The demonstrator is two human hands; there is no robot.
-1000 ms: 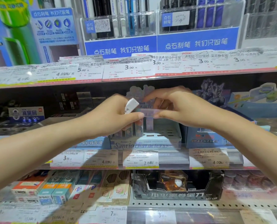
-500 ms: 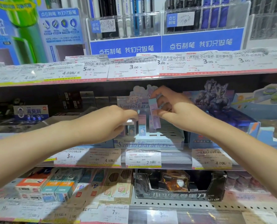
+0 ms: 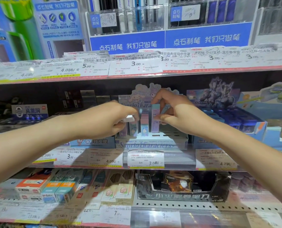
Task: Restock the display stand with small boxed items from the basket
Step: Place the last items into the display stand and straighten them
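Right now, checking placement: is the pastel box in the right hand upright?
Upright: the tall pastel box stands vertical, pinched by the right hand.

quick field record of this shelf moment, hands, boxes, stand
left hand: grips a white box beside the stand's left slots
right hand: pinches an upright teal-topped box over the stand
display stand: middle shelf, a few upright boxes at its left, slots to their right look bare
price tag below stand: reads 2.0
basket: not in view

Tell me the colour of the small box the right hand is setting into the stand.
Teal top, lilac body: the small box, pinched by the right hand, head view.
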